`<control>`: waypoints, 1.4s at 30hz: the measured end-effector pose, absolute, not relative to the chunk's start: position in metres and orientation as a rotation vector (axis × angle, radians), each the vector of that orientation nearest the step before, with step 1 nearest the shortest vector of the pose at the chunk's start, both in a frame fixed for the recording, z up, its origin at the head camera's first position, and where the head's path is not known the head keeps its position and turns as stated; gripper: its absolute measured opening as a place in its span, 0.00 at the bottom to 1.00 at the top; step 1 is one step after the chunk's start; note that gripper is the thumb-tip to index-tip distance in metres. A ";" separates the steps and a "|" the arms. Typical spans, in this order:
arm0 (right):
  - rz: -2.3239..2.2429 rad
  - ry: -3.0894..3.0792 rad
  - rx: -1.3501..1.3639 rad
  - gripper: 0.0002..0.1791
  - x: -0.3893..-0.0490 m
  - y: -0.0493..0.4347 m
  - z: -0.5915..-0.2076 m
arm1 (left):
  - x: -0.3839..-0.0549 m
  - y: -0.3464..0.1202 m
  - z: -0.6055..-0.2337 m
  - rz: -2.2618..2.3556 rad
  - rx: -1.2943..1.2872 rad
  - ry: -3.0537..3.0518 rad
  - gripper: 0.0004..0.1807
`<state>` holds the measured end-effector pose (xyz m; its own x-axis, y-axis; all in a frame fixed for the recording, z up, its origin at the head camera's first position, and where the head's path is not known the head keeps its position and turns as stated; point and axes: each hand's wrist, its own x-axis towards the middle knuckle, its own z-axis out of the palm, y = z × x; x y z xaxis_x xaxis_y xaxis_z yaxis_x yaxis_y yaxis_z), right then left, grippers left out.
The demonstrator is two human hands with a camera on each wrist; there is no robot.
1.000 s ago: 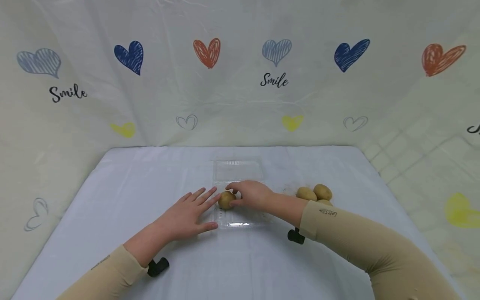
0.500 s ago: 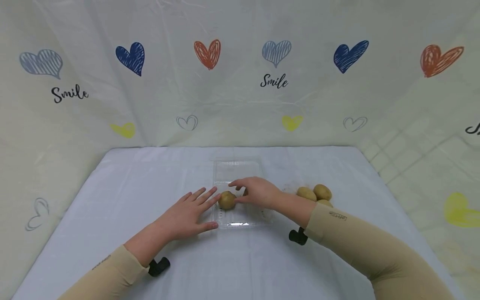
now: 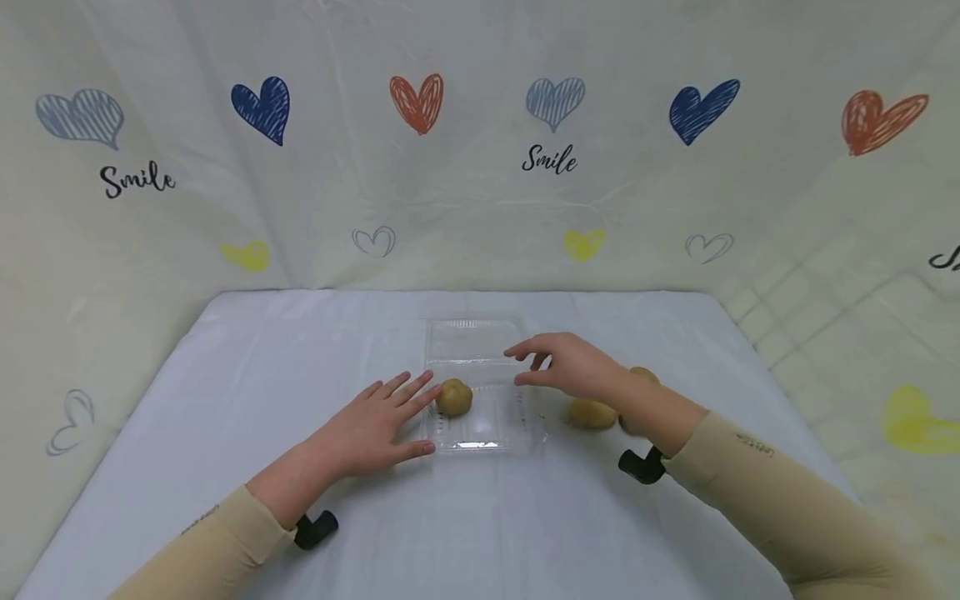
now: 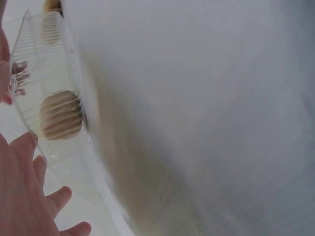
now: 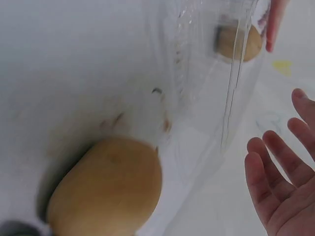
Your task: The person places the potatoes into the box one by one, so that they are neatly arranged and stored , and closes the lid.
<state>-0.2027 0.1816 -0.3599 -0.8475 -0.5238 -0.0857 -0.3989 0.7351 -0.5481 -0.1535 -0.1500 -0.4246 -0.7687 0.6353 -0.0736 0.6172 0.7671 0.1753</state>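
One potato (image 3: 454,397) sits inside the clear plastic container (image 3: 480,433), near its left side. The container's lid (image 3: 474,340) lies folded open toward the back. My left hand (image 3: 378,429) has its fingers spread, with the fingertips right at the container's left rim; the left wrist view shows the potato (image 4: 61,115) through the ribbed wall. Nothing is in my right hand (image 3: 570,364), which hovers over the right rim with fingers loosely bent and apart. In the right wrist view, a large potato (image 5: 108,191) lies on the cloth below that hand.
Several potatoes (image 3: 592,413) lie right of the container, partly hidden behind my right forearm. Dark crumbs (image 5: 118,118) dot the white cloth (image 3: 300,350) beside them. Behind the table hangs a pale backdrop (image 3: 480,200) printed with hearts.
My right hand has let go of the potato in the container and moved right, toward the other potatoes. My left hand stays in place.
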 end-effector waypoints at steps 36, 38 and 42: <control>-0.135 2.851 -0.920 0.29 -0.167 0.275 -0.394 | -0.152 -0.148 -0.422 0.228 1.010 2.830 0.47; -0.096 2.870 -0.940 0.29 -0.167 0.274 -0.396 | -0.152 -0.148 -0.421 0.220 1.007 2.829 0.47; -0.019 2.918 -0.995 0.30 -0.168 0.273 -0.401 | -0.152 -0.148 -0.421 0.210 0.999 2.822 0.48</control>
